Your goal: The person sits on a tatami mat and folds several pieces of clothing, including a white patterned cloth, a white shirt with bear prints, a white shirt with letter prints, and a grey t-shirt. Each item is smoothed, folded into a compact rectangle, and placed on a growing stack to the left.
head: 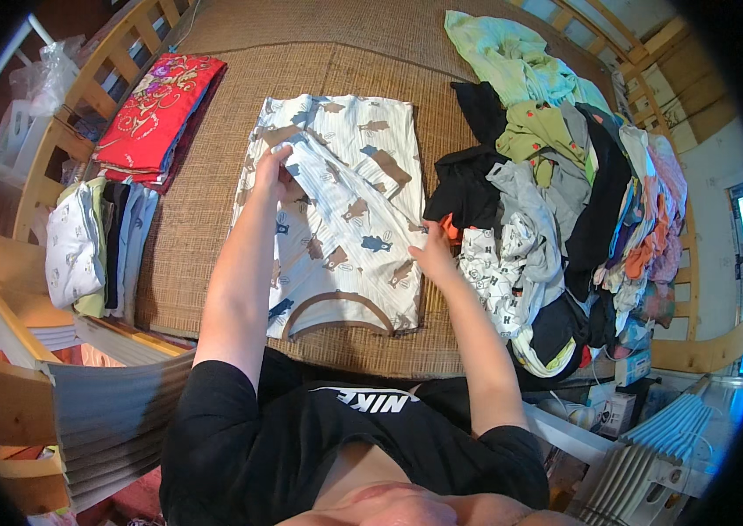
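Note:
A white ribbed long-sleeved top (319, 263) with a brown and blue bear print lies flat before me, its brown-trimmed neckline towards my body. One sleeve (338, 177) is laid across the body of the garment, and its brown cuff (390, 167) rests near the right side. My left hand (273, 169) grips the folded sleeve cloth at the left; its inner fingers are partly hidden. At the garment's right edge, my right hand (436, 253) pinches the cloth between thumb and fingers. The hem lies at the far end.
A heap of loose clothes (542, 191) covers the mat (207, 131) on the right. To the left stand a row of folded clothes (98, 246) and a folded red floral textile (154, 118). Wooden bed rails (56, 158) border the left. Pale blue hangers (671, 421) lie at lower right.

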### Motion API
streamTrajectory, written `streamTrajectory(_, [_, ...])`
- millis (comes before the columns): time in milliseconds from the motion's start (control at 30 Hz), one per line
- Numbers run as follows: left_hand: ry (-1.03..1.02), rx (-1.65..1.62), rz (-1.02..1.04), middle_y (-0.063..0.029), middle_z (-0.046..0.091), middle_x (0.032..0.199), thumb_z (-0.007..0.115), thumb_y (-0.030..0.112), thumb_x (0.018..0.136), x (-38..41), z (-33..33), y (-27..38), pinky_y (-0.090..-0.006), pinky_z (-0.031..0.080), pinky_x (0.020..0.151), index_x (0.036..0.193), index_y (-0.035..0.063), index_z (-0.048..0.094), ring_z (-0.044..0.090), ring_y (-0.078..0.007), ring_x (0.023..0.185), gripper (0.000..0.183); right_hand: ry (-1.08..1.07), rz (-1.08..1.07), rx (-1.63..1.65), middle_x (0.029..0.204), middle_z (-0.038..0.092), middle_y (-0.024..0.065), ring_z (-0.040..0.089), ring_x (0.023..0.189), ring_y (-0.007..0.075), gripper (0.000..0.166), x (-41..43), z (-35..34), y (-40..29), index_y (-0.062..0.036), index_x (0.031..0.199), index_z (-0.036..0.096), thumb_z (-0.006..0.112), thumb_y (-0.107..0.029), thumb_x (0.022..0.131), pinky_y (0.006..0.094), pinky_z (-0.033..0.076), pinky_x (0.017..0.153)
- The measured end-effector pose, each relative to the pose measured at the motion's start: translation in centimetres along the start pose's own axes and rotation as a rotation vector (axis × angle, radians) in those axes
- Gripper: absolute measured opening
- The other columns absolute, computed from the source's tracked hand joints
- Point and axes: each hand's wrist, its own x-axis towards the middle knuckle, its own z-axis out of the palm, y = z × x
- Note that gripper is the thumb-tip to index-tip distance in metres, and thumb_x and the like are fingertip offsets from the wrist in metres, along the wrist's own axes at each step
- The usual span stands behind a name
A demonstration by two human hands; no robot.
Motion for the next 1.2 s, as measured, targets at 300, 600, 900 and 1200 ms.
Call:
streamTrajectory(300, [0.106, -0.046, 0.137, -0.0076, 0.059, 0.088, 0.058, 0.003, 0.078, 3.1, -2.6, -2.2, -0.0319, 0.048, 0.071, 0.097, 0.0041, 0.051, 0.058, -0.0193, 0.078, 0.020, -0.245, 0.072, -0.171, 0.100, 0.042, 0.0283, 0.052, 0.084, 0.0437, 0.031, -8.4, 1.7, -2.5, 0.0000, 0.099, 0.042, 0.057, -0.001, 0.072, 0.0454, 0.044, 0.073])
streamTrajectory(600, [0.260, 1.556, 0.774, -0.0126, 0.047, 0.120, 0.060, 0.013, 0.074, 1.4, -1.1, -2.0, -0.0634, 0.009, 0.097, 0.121, 0.0073, 0.038, 0.035, -0.0335, 0.121, 0.052, -0.297, 0.102, -0.359, 0.087, 0.055, 0.0198, 0.055, 0.085, 0.0367, 0.014, -5.4, -1.4, -2.2, 0.0007, 0.086, 0.056, 0.051, -0.007, 0.075, 0.0412, 0.045, 0.075])
streamTrajectory(900, [0.733, 1.512, 0.653, -0.0167, 0.045, 0.121, 0.057, 0.030, 0.078, 3.1, -4.3, 1.2, -0.0537, 0.029, 0.091, 0.120, 0.0072, 0.041, 0.040, -0.0279, 0.116, 0.050, 0.393, -0.231, -0.050, 0.112, 0.045, 0.0171, 0.044, 0.107, 0.0322, 0.034, 3.5, 2.7, -3.2, -0.0001, 0.107, 0.047, 0.059, -0.005, 0.075, 0.0391, 0.036, 0.090])
streamTrajectory(1200, [0.732, 1.632, 0.445, -0.0177, 0.060, 0.089, 0.052, 0.026, 0.081, 5.5, -7.2, 5.6, -0.0456, 0.047, 0.069, 0.091, 0.0041, 0.054, 0.059, -0.0337, 0.083, 0.025, 0.192, 0.358, -0.384, 0.088, 0.063, 0.0169, 0.061, 0.084, 0.0335, 0.024, 14.9, 1.0, -2.3, -0.0047, 0.098, 0.048, 0.048, -0.026, 0.085, 0.0434, 0.049, 0.070])
